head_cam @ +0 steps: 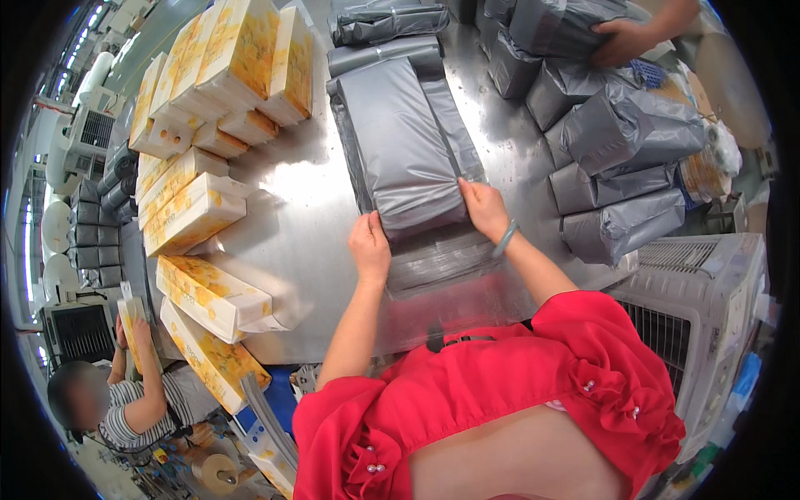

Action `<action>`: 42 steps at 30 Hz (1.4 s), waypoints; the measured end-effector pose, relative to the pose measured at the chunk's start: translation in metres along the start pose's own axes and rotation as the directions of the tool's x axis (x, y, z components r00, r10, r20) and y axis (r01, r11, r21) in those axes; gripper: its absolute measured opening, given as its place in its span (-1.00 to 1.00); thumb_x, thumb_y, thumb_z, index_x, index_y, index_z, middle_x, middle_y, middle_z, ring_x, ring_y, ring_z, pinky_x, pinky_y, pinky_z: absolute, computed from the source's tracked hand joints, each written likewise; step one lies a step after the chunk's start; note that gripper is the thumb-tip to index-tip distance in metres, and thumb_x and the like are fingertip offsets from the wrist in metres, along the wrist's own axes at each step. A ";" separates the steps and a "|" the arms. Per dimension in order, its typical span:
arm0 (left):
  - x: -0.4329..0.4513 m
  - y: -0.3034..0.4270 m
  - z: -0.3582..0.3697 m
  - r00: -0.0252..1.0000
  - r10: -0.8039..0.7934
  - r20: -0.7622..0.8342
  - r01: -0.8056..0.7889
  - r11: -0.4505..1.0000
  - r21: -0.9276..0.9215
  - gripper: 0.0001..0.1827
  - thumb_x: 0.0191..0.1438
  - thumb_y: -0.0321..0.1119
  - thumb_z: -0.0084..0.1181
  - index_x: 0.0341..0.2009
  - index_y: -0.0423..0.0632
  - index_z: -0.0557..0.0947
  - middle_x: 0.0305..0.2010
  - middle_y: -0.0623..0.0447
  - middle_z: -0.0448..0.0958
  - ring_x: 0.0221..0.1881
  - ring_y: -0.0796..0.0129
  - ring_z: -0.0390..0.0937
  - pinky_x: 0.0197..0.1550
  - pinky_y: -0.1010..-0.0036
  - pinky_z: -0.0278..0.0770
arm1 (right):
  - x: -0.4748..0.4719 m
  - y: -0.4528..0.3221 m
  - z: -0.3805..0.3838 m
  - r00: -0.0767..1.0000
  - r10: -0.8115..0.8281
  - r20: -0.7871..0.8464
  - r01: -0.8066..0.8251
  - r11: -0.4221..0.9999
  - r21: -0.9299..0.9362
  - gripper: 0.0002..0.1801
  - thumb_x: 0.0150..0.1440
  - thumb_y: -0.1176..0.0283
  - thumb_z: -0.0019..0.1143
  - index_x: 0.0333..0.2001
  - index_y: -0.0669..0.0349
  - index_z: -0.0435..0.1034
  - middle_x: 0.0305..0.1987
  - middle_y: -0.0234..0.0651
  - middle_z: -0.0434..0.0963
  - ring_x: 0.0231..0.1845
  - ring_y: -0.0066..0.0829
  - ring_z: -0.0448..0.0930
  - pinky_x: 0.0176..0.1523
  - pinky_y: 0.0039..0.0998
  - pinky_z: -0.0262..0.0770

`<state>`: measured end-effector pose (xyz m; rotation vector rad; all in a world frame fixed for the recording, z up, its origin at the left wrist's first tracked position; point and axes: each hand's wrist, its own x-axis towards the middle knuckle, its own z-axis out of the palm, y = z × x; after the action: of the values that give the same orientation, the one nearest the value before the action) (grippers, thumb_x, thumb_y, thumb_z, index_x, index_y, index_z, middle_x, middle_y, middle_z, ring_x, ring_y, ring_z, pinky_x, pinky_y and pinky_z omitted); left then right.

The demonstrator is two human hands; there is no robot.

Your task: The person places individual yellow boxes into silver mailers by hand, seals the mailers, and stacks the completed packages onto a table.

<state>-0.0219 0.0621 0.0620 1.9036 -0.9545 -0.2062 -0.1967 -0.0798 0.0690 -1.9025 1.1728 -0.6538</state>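
Observation:
A grey plastic mailing bag (406, 144) lies flat on the metal table in front of me, atop a stack of similar bags (459, 125). My left hand (370, 245) pinches its near left edge. With thumb and fingers, my right hand (484, 206) grips the near right edge. Creases run across the film between the two hands. Whether anything is inside the bag, I cannot tell. Nearest to my left hand on the left are white-and-yellow printed packs (215, 297), soft plastic-wrapped and lying at angles.
More printed packs (234, 53) are piled at the far left. Filled grey parcels (625, 131) are heaped on the right, where another person's hand (625, 40) touches one. A grey slatted machine (694, 312) stands at the right. A person in stripes (140, 400) holds a pack at the left.

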 end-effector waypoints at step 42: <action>0.037 -0.068 -0.254 0.878 -0.322 -0.354 0.457 0.342 0.821 -0.25 -0.19 -0.06 0.21 0.17 0.12 0.33 0.26 -0.29 0.13 0.27 -0.10 0.08 0.25 0.06 -0.01 | -0.122 -0.010 -0.099 0.950 -0.033 0.309 -0.100 0.909 0.405 -0.85 0.14 0.59 -0.05 -0.18 0.32 0.33 -0.24 -0.37 0.45 -0.23 -0.61 0.46 -0.10 -0.57 0.38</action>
<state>0.1685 0.2266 0.1485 3.1185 -0.4627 0.2238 -0.3196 -0.0029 0.1300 -1.5462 0.7884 -0.5127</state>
